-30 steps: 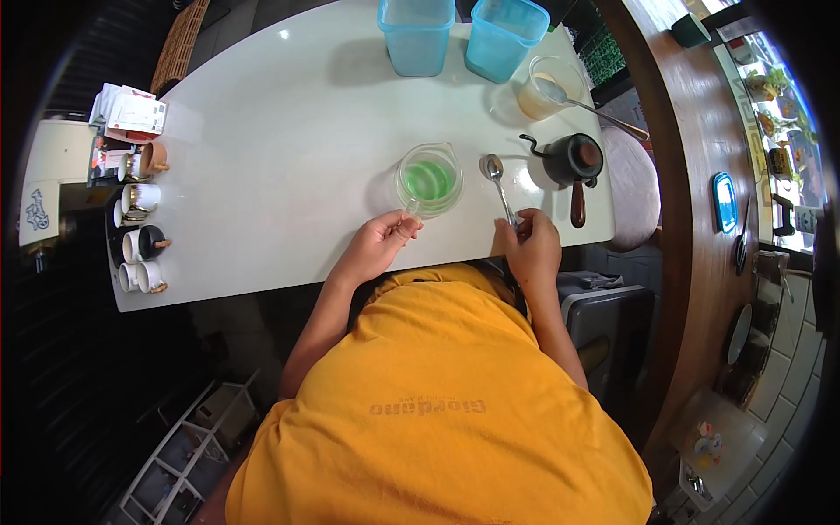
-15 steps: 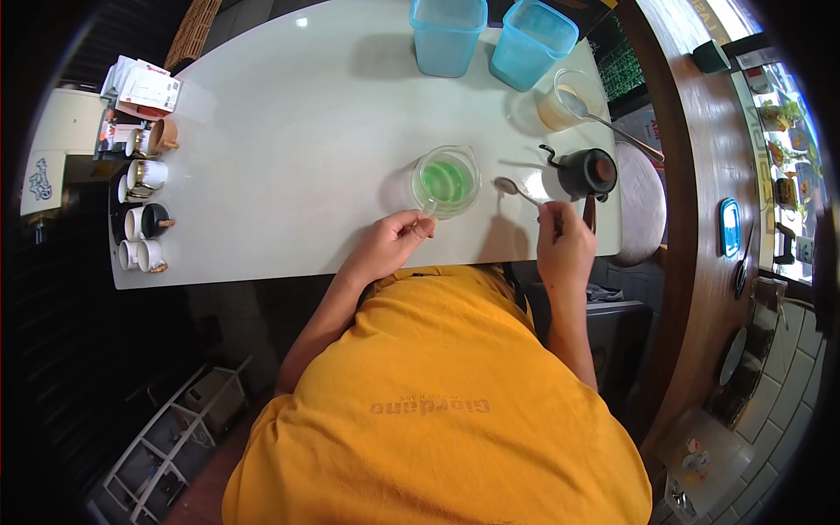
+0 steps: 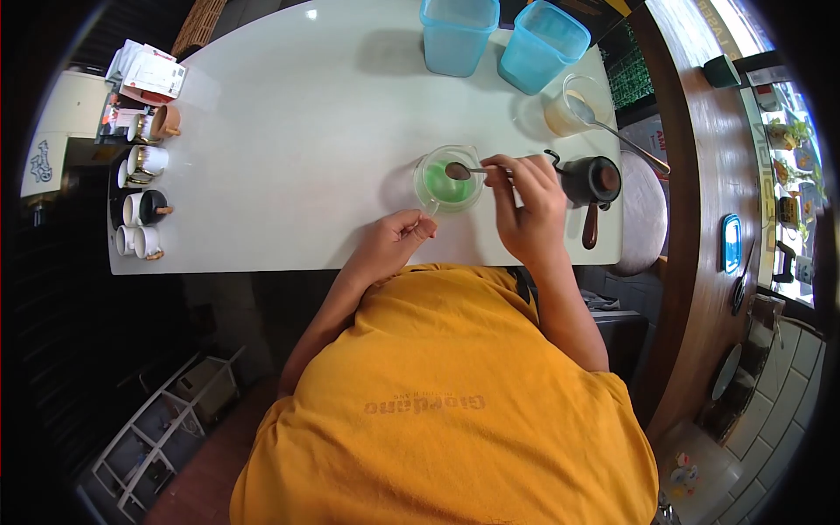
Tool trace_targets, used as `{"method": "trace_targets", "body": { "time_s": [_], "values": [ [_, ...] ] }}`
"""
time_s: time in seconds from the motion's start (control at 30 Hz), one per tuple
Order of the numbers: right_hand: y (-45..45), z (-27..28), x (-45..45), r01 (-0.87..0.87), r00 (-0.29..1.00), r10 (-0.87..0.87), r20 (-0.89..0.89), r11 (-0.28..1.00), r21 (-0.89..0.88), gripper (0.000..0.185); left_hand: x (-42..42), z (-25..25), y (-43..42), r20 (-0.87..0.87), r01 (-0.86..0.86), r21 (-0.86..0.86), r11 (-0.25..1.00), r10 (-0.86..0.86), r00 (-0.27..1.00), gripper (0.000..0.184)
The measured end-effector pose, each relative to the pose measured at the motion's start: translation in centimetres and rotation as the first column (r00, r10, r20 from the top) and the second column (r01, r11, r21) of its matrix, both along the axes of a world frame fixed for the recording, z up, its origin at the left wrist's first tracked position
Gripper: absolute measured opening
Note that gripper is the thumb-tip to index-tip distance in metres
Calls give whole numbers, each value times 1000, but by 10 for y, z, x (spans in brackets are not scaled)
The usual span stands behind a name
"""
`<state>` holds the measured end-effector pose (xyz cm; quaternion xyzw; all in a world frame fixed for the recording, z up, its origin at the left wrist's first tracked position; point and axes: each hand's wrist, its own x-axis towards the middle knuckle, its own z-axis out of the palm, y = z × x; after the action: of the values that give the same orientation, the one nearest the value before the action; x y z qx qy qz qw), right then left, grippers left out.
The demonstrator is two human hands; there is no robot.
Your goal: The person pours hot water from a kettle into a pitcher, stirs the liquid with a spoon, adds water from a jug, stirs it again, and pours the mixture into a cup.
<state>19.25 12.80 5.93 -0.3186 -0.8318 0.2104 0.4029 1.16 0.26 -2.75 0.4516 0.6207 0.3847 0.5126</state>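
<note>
A clear glass cup (image 3: pixel 429 166) with pale green liquid (image 3: pixel 449 187) in it stands on the white table. My left hand (image 3: pixel 391 243) pinches the cup's handle at its near side. The metal spoon (image 3: pixel 460 171) is in my right hand (image 3: pixel 532 206), held by the handle between thumb and fingers. Its bowl is over the cup's mouth; I cannot tell whether it touches the liquid. Just right of my right hand is a small black kettle (image 3: pixel 588 180) with a brown handle.
Two blue plastic containers (image 3: pixel 459 39) stand at the table's (image 3: pixel 280 131) far edge. Near them is a clear tub (image 3: pixel 564 115) with a long spoon (image 3: pixel 632 149) in it. Several cups (image 3: pixel 147 164) and some papers (image 3: pixel 153 74) line the left side. A round stool (image 3: pixel 643 210) is beyond the right edge.
My right hand has lifted the spoon from the table and carried it left over the glass cup. My left hand has stayed on the cup's handle. The view has shifted a little.
</note>
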Motion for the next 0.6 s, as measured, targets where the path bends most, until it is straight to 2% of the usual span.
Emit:
{"method": "trace_targets", "body": {
  "time_s": [0.07, 0.1, 0.2, 0.27, 0.6],
  "values": [
    [3, -11, -7, -17, 998, 13, 58, 998, 64, 10, -1, 8, 2, -54, 68, -119, 991, -75, 996, 42],
    [5, -15, -9, -34, 993, 19, 116, 991, 129, 11, -1, 11, 2, -53, 62, -117, 991, -68, 996, 42],
    [9, -18, -12, -49, 988, 23, 155, 985, 168, 12, 4, 17, 3, -84, 31, -125, 992, -41, 996, 38],
    [12, -20, -13, -74, 986, 47, 163, 984, 163, 12, 6, 21, 3, -139, -4, -70, 998, -6, 990, 35],
    [17, -27, -14, -110, 973, 78, 217, 985, 136, 12, 7, 23, 2, -183, -9, -55, 998, -1, 983, 28]
  ]
}}
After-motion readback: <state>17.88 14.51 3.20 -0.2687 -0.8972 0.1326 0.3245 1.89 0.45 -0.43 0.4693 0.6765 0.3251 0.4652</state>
